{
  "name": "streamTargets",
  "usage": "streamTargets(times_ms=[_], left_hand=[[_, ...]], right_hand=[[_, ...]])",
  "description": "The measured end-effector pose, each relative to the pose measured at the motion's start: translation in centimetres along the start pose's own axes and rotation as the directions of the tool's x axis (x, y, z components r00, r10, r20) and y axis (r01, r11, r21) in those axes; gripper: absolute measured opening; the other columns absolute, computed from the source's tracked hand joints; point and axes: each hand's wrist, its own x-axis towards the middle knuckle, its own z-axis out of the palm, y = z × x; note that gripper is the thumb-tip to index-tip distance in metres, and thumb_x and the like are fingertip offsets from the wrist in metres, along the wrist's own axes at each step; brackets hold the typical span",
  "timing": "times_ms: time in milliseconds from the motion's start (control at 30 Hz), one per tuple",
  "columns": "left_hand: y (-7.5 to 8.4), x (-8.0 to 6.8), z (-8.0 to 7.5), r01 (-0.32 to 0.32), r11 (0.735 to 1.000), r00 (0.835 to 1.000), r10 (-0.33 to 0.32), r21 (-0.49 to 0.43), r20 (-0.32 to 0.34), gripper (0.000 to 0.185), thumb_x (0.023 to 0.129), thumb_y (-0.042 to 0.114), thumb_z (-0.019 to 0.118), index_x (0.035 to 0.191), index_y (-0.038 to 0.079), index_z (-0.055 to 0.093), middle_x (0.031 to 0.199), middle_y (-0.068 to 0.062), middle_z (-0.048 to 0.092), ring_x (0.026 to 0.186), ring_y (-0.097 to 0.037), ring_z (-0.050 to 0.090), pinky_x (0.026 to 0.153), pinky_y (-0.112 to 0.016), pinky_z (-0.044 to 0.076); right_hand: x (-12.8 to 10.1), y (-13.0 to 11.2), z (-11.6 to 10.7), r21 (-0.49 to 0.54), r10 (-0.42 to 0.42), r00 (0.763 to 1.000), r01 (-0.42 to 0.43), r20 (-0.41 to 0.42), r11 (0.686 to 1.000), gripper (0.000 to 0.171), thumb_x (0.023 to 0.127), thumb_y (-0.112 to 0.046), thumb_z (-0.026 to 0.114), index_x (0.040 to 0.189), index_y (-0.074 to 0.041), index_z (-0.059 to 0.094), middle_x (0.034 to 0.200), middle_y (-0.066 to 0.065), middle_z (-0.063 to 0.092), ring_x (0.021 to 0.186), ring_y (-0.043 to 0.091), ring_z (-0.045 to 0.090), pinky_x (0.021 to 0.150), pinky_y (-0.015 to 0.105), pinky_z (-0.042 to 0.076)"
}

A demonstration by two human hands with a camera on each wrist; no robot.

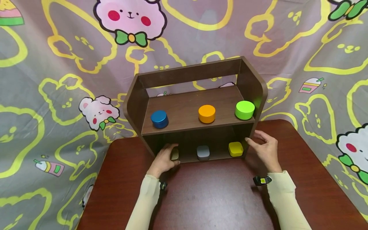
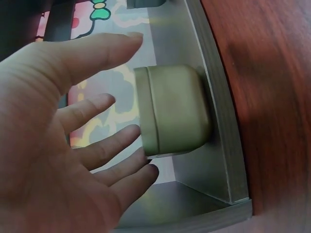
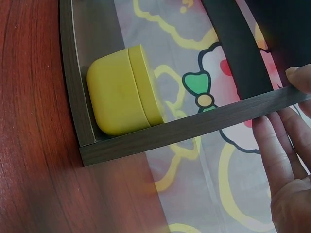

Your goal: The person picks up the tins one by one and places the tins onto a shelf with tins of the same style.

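Note:
At the left end of the lower tier of a dark brown two-tier wooden shelf (image 1: 178, 102) stands an olive-gold rounded tin (image 2: 177, 109). My left hand (image 1: 164, 159) reaches round it with thumb and fingers spread. In the left wrist view the fingertips come right at the tin's lid, and the fingers are not closed on it. My right hand (image 1: 265, 150) pinches the shelf's right side panel (image 3: 194, 124), thumb on the inner side and fingers against the outer face. Just inside that panel sits a yellow rounded tin (image 3: 121, 92).
A grey tin (image 1: 203, 152) stands mid lower tier. Above, the upper tier carries a blue round tin (image 1: 159, 119), an orange one (image 1: 207, 114) and a bright green one (image 1: 244, 110). The shelf rests on a reddish-brown table (image 1: 212, 191), before a cartoon-print cloth (image 1: 69, 127).

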Motion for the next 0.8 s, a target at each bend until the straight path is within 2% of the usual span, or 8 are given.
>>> streamTargets(times_ms=[300,567,800], left_hand=[[0.9,-1.2,-0.4,-0.026,1.000,0.997,0.025,-0.007,-0.074,0.074,0.084,0.023,0.087,0.150,0.013,0.054,0.148,-0.015,0.058,0.132,-0.037,0.061,0.107,-0.056,0.051],[2.3,-2.8,-1.3,-0.056,0.998,0.991,0.053,-0.017,-0.124,0.070,0.088,0.027,0.084,0.150,0.016,0.054,0.150,-0.013,0.057,0.135,-0.037,0.058,0.111,-0.057,0.049],[3.4,-4.1,-1.7,-0.070,0.997,0.984,0.066,-0.018,-0.163,0.066,0.089,0.028,0.082,0.149,0.018,0.056,0.145,-0.009,0.059,0.130,-0.033,0.061,0.108,-0.054,0.052]], right_hand=[[-0.1,0.5,0.0,-0.008,-0.017,1.000,0.017,0.012,1.000,0.038,0.078,-0.001,0.087,0.115,0.000,0.077,0.087,-0.038,0.063,0.083,-0.014,0.065,0.063,0.007,0.050],[0.0,0.6,0.0,0.011,-0.041,0.999,0.041,-0.001,0.999,0.035,0.077,0.002,0.087,0.111,0.000,0.078,0.085,-0.039,0.064,0.081,-0.016,0.065,0.064,0.006,0.050],[0.0,0.5,0.2,0.027,-0.049,0.999,0.049,-0.011,0.998,0.035,0.077,0.003,0.086,0.111,0.002,0.078,0.084,-0.040,0.064,0.081,-0.017,0.065,0.066,0.006,0.051]])
